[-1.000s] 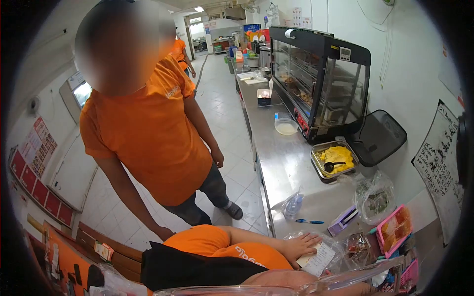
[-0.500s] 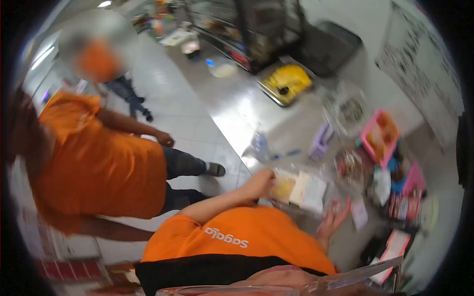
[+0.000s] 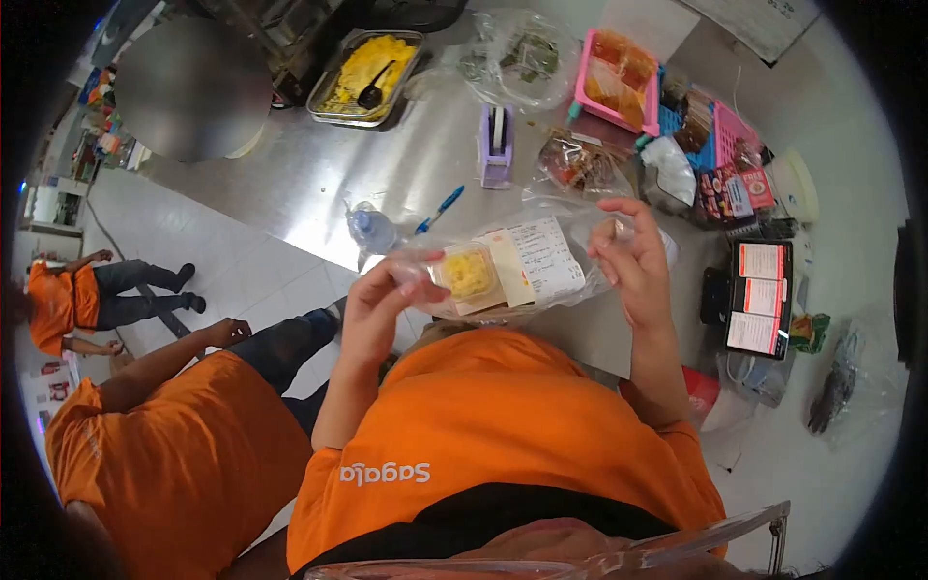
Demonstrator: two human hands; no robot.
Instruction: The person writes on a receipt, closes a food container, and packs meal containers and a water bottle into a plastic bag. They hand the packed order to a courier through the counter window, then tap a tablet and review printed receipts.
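We've open steel counter (image 3: 261,188) btwn food tray (image 3: 360,108) & bottle (image 3: 372,230); pen (image 3: 441,210), then purple dispenser (image 3: 496,172), obstruct us beyond clear bag (image 3: 592,275); pink basket (image 3: 583,97) & bagged food (image 3: 578,164) crowd far R.

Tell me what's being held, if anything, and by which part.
A clear plastic bag: the left hand pinches its left edge; the right hand has its fingers at the right end, but whether they grip cannot be told.

Brushed steel counter (image 3: 271,184), glare pooled along its surface; dark display cabinet (image 3: 300,39) at its far side. Pale wall (image 3: 851,184) curving down the right, handwritten sheet (image 3: 764,17) up top. Floor (image 3: 232,253) in light tiles, seams visible, dark strip (image 3: 175,323) crossing at left.
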